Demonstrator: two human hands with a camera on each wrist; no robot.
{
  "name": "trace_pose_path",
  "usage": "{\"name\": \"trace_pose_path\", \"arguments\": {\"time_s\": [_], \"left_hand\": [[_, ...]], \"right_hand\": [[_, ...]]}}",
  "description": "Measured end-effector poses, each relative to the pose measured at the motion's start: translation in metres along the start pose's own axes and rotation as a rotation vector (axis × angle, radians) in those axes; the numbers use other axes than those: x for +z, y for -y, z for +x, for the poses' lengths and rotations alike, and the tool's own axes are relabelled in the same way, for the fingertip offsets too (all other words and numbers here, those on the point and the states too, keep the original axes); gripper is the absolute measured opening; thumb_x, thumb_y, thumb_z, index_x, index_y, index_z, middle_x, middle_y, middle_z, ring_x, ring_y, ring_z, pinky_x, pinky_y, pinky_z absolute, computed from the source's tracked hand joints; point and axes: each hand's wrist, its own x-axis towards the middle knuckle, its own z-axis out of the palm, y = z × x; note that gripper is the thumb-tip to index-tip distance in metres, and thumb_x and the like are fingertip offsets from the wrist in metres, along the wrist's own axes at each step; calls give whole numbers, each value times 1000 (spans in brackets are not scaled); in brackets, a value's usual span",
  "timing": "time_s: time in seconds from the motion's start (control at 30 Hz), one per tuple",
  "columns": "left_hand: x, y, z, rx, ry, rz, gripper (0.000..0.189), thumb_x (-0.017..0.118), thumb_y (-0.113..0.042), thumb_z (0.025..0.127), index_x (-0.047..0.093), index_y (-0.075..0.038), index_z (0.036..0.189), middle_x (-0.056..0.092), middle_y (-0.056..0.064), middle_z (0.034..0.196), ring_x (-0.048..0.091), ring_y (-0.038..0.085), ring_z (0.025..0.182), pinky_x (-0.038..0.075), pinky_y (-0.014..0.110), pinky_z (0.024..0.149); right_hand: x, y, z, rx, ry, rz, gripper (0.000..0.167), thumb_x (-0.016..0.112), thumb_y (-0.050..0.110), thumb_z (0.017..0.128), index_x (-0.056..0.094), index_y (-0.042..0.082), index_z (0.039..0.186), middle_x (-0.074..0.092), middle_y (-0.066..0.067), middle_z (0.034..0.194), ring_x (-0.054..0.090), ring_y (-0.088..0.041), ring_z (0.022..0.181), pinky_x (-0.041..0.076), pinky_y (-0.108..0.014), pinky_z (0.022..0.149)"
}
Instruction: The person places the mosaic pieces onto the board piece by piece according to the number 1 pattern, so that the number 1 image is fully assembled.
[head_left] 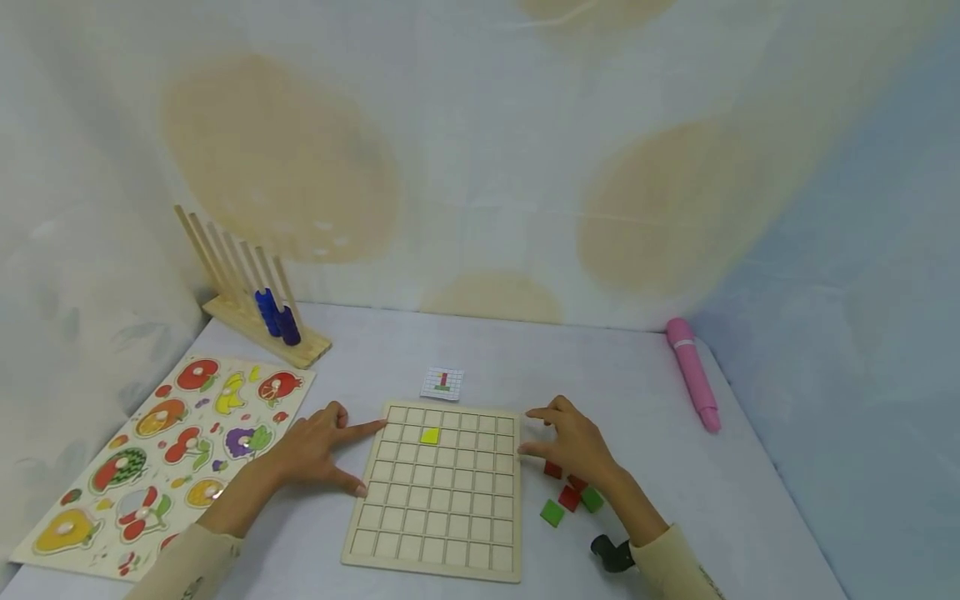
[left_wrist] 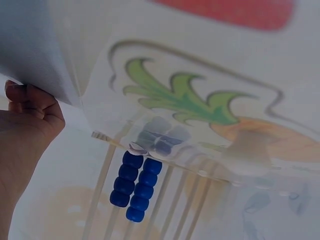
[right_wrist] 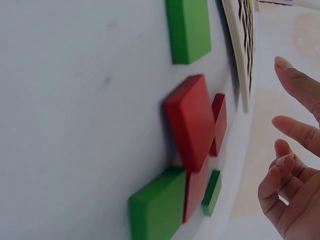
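1. Nearest my head cam: beige sleeves (head_left: 678,568), at the btm edge. A blk object (head_left: 611,553) sits by the R one; can't tell what it is.
2. L hand (head_left: 318,446): I see no grasp. Index + thumb extended, tips at the L edge of the wooden grid board (head_left: 441,525); other fingers curled in.
3. R hand (head_left: 573,442): also released, index + thumb spread. Thumb tip at the board's R edge, index tip just beside it.
4. Board lies flat on the tbl, btw both hands. One yellow tile (head_left: 430,436) in its 2nd row from the far side.
5. Red tiles (right_wrist: 192,122) & green tiles (right_wrist: 192,32) lie loose by the R hand, some touching/overlapping.
6. Pattern card (head_left: 442,383), red + green print, just beyond the board.
7. Far L: fruit knob puzzle (head_left: 168,457), then rod stand (head_left: 309,353) w/ blue beads (head_left: 287,326). Far R: pink stick-shaped thing (head_left: 696,375).
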Motion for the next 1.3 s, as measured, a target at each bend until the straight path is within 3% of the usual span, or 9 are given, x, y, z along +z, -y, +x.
{"name": "trace_pose_path", "arguments": {"time_s": [0.17,0.53,0.87,1.3], "left_hand": [[2,0,1,0,-4,-1,101,67,-88,55,51,-41,143,39,-2,100,34,12,79,29,31,68],[-2,-2,0,0,-3,1,101,67,-87,56,50,-40,144,38,-1,99,33,13,78,29,31,67],[-3,-2,-1,-3,6,4,101,67,-87,56,50,-40,144,38,-1,99,33,13,78,29,31,67],[-1,0,-1,-5,9,6,101,66,-88,57,49,-41,145,38,-2,99,33,12,80,29,32,68]], "right_hand": [[-4,-15,-8,71,9,21,55,86,36,75,71,14,122,53,-2,96,42,-9,71,37,-23,60],[-6,-27,-23,101,57,10,52,88,35,72,74,12,116,47,1,88,40,-10,75,35,-22,60],[-2,-35,-35,59,73,-39,45,89,35,72,75,14,109,44,5,86,38,-5,69,33,-21,57],[2,-34,-39,13,9,-50,25,87,19,75,76,9,95,49,5,90,44,-7,69,39,-20,59]]}}
